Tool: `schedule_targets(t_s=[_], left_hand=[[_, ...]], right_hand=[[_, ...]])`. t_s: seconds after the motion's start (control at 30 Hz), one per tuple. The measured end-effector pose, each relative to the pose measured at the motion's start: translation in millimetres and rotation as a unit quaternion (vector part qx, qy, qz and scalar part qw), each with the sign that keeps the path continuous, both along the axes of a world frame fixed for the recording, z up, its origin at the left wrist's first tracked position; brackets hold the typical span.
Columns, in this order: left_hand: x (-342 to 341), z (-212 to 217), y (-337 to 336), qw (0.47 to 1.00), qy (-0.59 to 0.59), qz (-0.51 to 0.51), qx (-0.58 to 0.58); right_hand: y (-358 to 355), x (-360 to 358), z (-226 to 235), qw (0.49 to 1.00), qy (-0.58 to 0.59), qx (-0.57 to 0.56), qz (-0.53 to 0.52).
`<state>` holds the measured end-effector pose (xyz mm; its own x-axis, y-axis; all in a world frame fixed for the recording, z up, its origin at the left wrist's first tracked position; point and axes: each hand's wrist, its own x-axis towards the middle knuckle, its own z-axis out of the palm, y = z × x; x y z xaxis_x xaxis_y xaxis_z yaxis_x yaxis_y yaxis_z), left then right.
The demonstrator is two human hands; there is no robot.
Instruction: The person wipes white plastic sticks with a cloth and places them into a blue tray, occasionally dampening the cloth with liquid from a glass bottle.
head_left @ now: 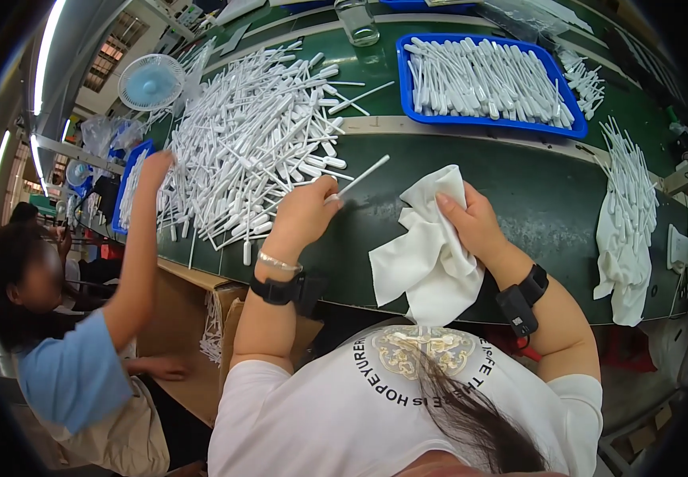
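Between the fingers of my left hand (pixel 309 208) is a white plastic dropper pipette (pixel 366 176), its thin stem pointing up and to the right. My right hand (pixel 473 222) is closed on a white cloth (pixel 431 262), which hangs in folds over the table's near edge. Just left of my left hand spreads a big loose heap of white pipettes (pixel 240 131), lying in all directions. The held pipette and the cloth are apart from each other. My left fingers hide the pipette's lower end.
A blue tray (pixel 402 87) of lined-up pipettes stands at the far right. More pipettes (pixel 628 187) lie on another white cloth (pixel 624 278) at the right edge. A glass jar (pixel 357 22) stands at the back. At left, a co-worker's hand (pixel 157 165) reaches to the heap; a cardboard box (pixel 189 318) sits below.
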<state>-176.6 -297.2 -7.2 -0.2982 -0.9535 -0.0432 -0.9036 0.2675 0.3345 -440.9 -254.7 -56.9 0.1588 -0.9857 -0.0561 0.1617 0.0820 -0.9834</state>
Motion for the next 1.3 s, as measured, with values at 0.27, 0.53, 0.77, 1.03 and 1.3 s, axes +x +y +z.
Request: schedule_targets(t_s=[0.27, 0.53, 0.77, 1.03, 1.3], left_hand=[[-21, -25, 27, 0.64, 0.604, -0.03, 0.475], [-37, -35, 39, 0.525, 0.641, -0.05, 0.558], [-65, -28, 46, 0.635, 0.551, -0.019, 0.542], [-78, -29, 49, 0.72, 0.49, -0.032, 0.49], [-66, -36, 52, 0.632, 0.587, -0.004, 0.505]], right_hand=[[-1, 0, -10, 1.0, 0.0, -0.002, -0.004], [-1, -1, -11, 1.0, -0.024, -0.003, -0.006], [2, -3, 0, 0.999, -0.04, 0.008, 0.014], [2, -9, 4, 0.998, -0.028, -0.002, 0.053], [4, -8, 10, 0.99, -0.134, 0.033, 0.036]])
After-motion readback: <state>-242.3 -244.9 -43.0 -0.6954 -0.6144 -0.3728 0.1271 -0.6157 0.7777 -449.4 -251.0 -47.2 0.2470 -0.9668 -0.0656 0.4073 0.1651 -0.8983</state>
